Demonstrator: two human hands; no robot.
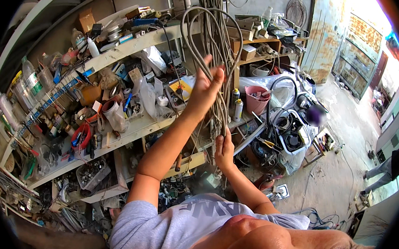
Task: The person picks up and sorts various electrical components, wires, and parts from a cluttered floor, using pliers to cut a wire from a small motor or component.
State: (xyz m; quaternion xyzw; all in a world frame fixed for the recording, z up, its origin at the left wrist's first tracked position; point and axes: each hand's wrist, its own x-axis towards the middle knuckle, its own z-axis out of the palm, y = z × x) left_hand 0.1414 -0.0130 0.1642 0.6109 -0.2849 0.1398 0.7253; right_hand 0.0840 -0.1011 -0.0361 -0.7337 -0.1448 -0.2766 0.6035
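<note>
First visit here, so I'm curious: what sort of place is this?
Probably a repair workshop or storeroom: long cables hang bundled, the shelves are cluttered, and a pink bucket holds loose pieces.

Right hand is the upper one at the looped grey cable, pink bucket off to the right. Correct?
Not quite: the left hand is the upper one at the looped grey cable; the right hand is below it, as the head view shows. The pink bucket is off to the right, as you said.
</note>
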